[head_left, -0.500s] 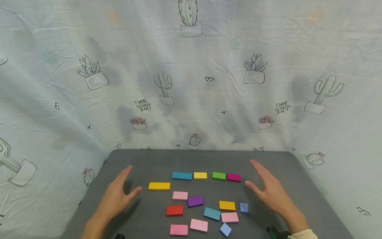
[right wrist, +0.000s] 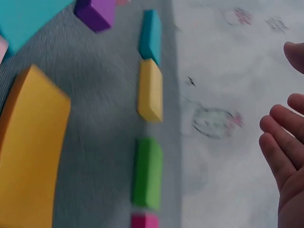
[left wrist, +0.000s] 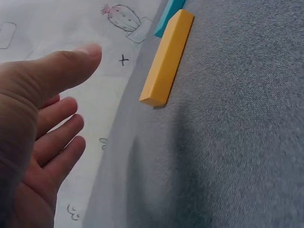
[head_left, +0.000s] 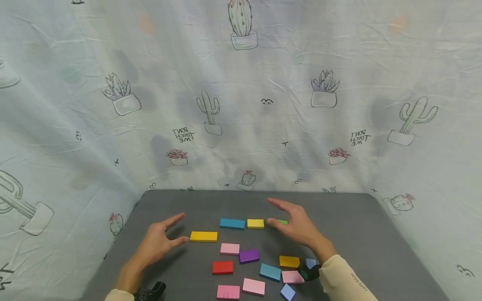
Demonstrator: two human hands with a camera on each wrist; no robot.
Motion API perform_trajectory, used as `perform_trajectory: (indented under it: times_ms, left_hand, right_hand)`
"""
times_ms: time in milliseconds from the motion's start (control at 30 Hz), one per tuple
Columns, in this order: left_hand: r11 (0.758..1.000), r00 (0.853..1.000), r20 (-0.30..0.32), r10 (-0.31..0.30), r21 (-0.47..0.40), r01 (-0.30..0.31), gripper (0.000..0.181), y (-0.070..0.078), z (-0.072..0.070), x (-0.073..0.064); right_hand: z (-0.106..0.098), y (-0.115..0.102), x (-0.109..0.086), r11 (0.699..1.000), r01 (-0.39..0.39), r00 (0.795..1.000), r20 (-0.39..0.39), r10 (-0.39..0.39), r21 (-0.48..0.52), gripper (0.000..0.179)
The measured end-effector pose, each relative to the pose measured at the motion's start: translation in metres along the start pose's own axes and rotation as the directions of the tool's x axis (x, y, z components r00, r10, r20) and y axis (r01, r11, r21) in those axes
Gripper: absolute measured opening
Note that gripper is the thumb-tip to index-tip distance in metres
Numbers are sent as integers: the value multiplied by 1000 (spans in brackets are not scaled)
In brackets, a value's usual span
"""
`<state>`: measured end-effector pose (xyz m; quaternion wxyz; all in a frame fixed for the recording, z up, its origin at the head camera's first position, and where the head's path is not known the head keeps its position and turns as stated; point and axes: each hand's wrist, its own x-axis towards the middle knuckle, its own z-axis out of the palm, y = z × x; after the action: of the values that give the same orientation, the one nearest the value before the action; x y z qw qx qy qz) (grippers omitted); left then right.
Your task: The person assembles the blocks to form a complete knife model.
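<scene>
My left hand [head_left: 157, 243] hovers with thumb and fingers spread, its thumb tip near the left end of a long yellow block [head_left: 203, 236]. Nothing is in it. Also empty, my right hand [head_left: 299, 228] is held over the back row, partly covering a green block [head_left: 283, 221]. Left of it lie a small yellow block [head_left: 255, 224] and a blue block [head_left: 232, 224]. A magenta block [right wrist: 144, 221], hidden in the head view, shows beside the green one in the right wrist view. Nearer lie pink [head_left: 229, 249], purple [head_left: 249, 256] and red [head_left: 222, 267] blocks.
Toward the front right are a second blue block [head_left: 270, 271], an orange-yellow block [head_left: 289, 262], more pink blocks [head_left: 253, 286] and a small light-blue block [head_left: 288, 292]. The grey tabletop [head_left: 361, 234] meets a cactus-print curtain [head_left: 241, 125] behind and at the sides.
My right hand has moved left, from beside the magenta block to over the green one. The left hand has shifted slightly right, toward the long yellow block. The blocks keep their arrangement.
</scene>
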<state>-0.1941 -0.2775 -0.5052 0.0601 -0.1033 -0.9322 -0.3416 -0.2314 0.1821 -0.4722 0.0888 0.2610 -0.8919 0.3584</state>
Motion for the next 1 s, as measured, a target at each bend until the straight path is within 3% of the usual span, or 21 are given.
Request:
perform_trajectory:
  times_ms: [233,500,733,1000]
  left_hand:
    - [996,996,76,-54,-69,59,72,-5,13,9]
    - [991,993,110,-38,-120,52,62,-13,25,17]
    - [992,993,115,-28,-118,41,45,-17,34,21]
    - [991,991,82,-103,-72,109,41,-11,41,19]
  right_hand:
    - [37,1,25,990,-47,993,109,32,137,56]
    - [74,13,43,968,-100,983,175,59,232,52]
    - [94,16,54,974,-102,973,224,55,202,48]
    - [104,13,58,986,-124,959,268,90,113,41]
